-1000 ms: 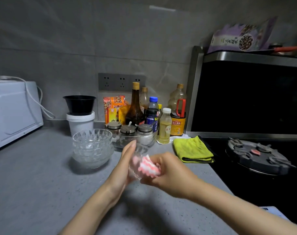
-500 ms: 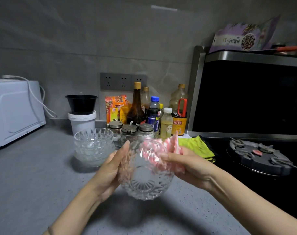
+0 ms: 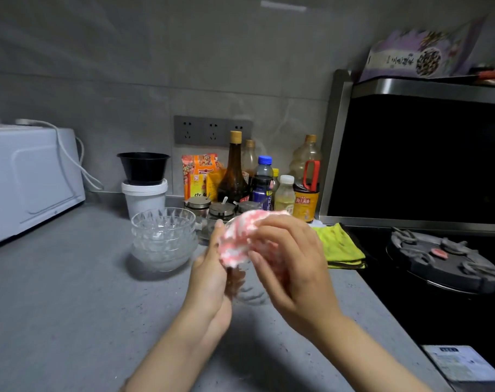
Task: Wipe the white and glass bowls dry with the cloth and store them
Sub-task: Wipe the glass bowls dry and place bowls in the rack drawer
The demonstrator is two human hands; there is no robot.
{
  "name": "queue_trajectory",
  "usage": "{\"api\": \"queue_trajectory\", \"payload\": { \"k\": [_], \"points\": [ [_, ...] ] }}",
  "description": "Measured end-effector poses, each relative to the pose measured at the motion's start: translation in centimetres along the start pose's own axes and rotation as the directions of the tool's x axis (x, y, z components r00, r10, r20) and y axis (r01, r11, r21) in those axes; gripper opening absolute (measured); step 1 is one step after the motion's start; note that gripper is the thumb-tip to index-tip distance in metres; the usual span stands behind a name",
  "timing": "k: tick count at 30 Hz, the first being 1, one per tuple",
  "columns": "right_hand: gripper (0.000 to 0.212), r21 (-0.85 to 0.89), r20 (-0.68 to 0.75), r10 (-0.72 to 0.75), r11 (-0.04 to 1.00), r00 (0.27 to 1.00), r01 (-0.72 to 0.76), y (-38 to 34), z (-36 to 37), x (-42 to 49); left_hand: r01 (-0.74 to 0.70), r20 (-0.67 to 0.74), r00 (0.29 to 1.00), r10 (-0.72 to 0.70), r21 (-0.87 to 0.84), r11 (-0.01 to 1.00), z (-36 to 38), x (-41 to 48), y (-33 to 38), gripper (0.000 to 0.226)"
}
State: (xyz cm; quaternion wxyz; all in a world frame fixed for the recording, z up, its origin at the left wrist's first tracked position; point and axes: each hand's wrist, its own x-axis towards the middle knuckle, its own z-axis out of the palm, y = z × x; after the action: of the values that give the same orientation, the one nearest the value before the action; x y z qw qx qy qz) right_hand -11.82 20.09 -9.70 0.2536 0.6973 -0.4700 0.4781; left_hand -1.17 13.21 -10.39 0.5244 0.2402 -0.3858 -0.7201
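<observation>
Glass is almost lost between the two grips. The glass bowl (image 3: 251,295) is carried clear of the tabletop (image 3: 71,312), and its wall is braced by the straight, upright fingers of the left grip (image 3: 209,275), apparently so that it is steadied against the rubbing. The pink-and-white cloth (image 3: 236,241) is pinched in the curled fingers of the right grip (image 3: 291,267). It is bunched over the bowl's upper edge between the grips, presumably so that the rim and inner wall are dried. Beyond the left grip, well apart, a stack of glass bowls (image 3: 164,239) is kept on the tabletop, and it is judged that the held bowl is meant to join it. Beyond the right grip a yellow-green rag (image 3: 339,247) is left folded and untouched.

Against the frame half a second ago, the bowl's patterned base is no longer turned towards the camera. The cloth has been drawn from the rim's right side up over the top. The right grip has been brought across the bowl, so most of it is now hidden. The stack and rag are unmoved.
</observation>
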Motion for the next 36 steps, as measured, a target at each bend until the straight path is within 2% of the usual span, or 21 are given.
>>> {"api": "queue_trajectory", "payload": {
  "k": [2,7,9,12,16,20,25,29,32,34,36],
  "points": [
    [0.034,-0.047,-0.011,-0.065,0.997,0.998,0.065,0.0,0.7,0.1,-0.023,0.009,1.000,0.023,-0.014,1.000,0.1,0.2,-0.5,0.031],
    [0.046,-0.011,0.041,0.019,1.000,0.999,-0.019,0.1,0.7,-1.5,-0.040,-0.033,0.999,0.038,-0.039,0.998,0.2,0.3,0.5,0.036],
    [0.046,-0.031,0.070,-0.021,0.999,0.997,0.024,-0.5,1.0,-2.4,-0.015,-0.019,1.000,0.014,-0.060,0.998,0.0,0.3,0.6,0.040],
    [0.043,-0.079,0.075,-0.079,0.993,0.994,0.085,-1.1,1.0,-1.8,0.034,0.002,0.999,-0.034,-0.067,0.997,0.1,-0.2,0.7,0.056],
    [0.039,-0.172,0.006,-0.047,0.984,0.999,0.048,-0.6,0.6,-0.8,-0.019,-0.064,0.998,0.013,-0.093,0.995,0.6,0.2,1.4,0.044],
    [0.040,-0.184,0.000,-0.052,0.982,0.999,0.051,-1.2,1.1,-1.8,-0.011,-0.101,0.995,0.001,-0.103,0.995,0.4,0.3,1.7,0.040],
    [0.039,-0.183,0.032,-0.098,0.978,0.995,0.102,-1.0,1.0,-0.8,0.020,-0.011,1.000,-0.021,-0.093,0.995,0.5,-0.3,1.4,0.051],
    [0.042,-0.198,-0.011,-0.008,0.980,1.000,0.005,-0.2,0.6,-1.0,-0.064,-0.104,0.993,0.060,-0.042,0.997,0.7,-0.1,2.0,0.043],
    [0.041,-0.154,0.002,-0.058,0.986,0.998,0.058,-0.4,0.6,-2.2,-0.045,-0.158,0.986,0.045,0.006,0.999,0.2,0.3,2.4,0.046],
    [0.040,-0.130,0.029,-0.118,0.984,0.993,0.121,-0.8,0.9,-2.2,-0.034,-0.117,0.993,0.034,0.006,0.999,0.1,0.1,2.3,0.044],
    [0.041,-0.170,0.068,-0.163,0.970,0.984,0.172,-1.1,1.3,-1.4,-0.011,0.012,1.000,0.011,0.001,1.000,0.4,-0.3,1.8,0.050]
  ]
}}
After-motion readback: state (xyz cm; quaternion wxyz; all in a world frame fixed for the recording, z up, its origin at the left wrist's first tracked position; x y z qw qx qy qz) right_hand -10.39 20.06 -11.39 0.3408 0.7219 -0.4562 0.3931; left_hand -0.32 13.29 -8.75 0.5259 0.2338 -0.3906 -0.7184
